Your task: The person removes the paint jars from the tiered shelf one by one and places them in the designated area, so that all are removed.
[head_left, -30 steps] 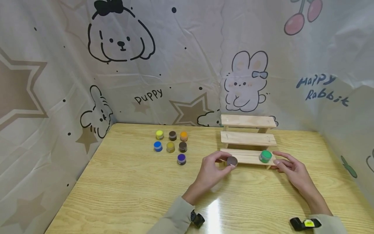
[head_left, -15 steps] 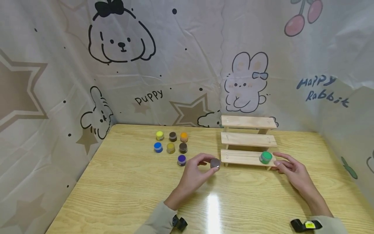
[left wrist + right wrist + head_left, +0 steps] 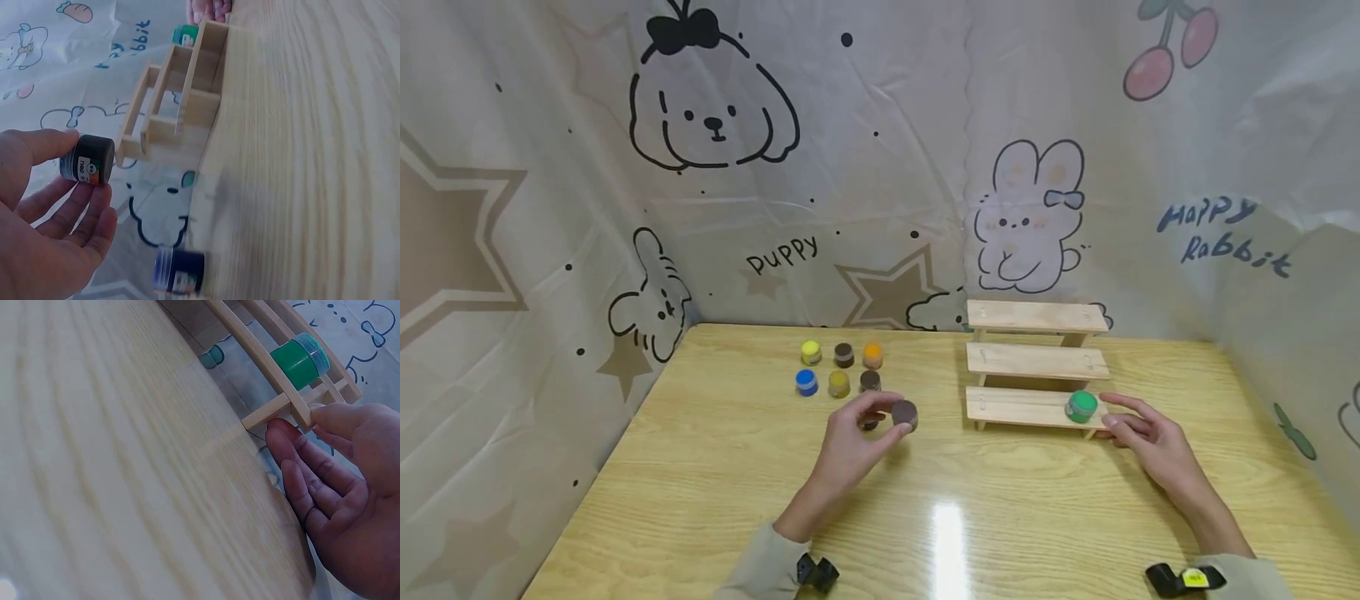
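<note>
My left hand (image 3: pixel 844 446) pinches a small dark paint jar (image 3: pixel 905 415) between thumb and fingers, off the table and left of the three-tier wooden stand (image 3: pixel 1022 406). The left wrist view shows a printed label on this jar (image 3: pixel 90 159). Below that hand stands a blue-purple jar (image 3: pixel 181 270), almost wholly hidden by the hand in the head view. My right hand (image 3: pixel 1159 446) holds the right end of the stand's lowest step, thumb (image 3: pixel 340 419) against its edge and fingers under it. On that step, close to the right hand, sits a green jar (image 3: pixel 1082 407).
Left of the stand, several more jars stand in rows: yellow (image 3: pixel 810 352), dark brown (image 3: pixel 844 355), orange (image 3: pixel 872 356), blue (image 3: pixel 806 382), ochre (image 3: pixel 838 384) and another dark one (image 3: pixel 870 381). A printed curtain (image 3: pixel 880 167) rises behind the wooden table (image 3: pixel 715 500).
My left hand has carried the dark jar leftward, from the front of the stand to over the blue-purple jar. The right hand stays at the stand's right end.
</note>
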Available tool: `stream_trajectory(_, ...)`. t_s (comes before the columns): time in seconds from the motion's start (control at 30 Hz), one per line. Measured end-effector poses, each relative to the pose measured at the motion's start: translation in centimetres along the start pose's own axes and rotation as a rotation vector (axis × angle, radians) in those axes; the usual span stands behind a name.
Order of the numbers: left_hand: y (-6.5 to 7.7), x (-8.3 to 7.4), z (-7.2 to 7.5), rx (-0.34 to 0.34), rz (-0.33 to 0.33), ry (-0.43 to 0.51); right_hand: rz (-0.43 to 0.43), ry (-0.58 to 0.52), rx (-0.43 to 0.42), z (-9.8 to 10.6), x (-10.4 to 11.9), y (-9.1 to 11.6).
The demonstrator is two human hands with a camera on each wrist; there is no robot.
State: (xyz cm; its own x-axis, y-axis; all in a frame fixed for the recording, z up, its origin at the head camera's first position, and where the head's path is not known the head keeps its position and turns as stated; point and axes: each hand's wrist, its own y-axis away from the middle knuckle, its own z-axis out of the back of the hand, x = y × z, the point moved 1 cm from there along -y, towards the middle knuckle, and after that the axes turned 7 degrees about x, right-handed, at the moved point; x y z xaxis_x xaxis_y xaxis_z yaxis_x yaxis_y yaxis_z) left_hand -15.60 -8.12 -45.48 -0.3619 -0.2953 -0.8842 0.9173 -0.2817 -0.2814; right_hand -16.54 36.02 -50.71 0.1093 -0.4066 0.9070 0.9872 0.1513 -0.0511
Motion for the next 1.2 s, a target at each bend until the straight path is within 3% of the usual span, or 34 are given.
stream_trajectory(0.3, 0.7, 1.0, 2.3, -0.031, 0.006, 0.026, 0.009, 0.011, -0.002, 0.0, -0.1, 0.1)
stream_trajectory(0.57, 1.6, 2.2, 4.0, -0.053, 0.06, 0.041, 0.014, 0.009, 0.001, -0.3, -0.4, 0.0)
stream_trajectory(0.87, 1.0, 2.5, 5.4, -0.082, 0.073, 0.049, 0.046, -0.001, 0.01, 0.5, 0.0, -0.1)
stream_trajectory(1.2, 1.1, 4.2, 7.7, -0.058, 0.18, 0.043, 0.028, -0.004, 0.016, 0.1, 0.0, -0.1)
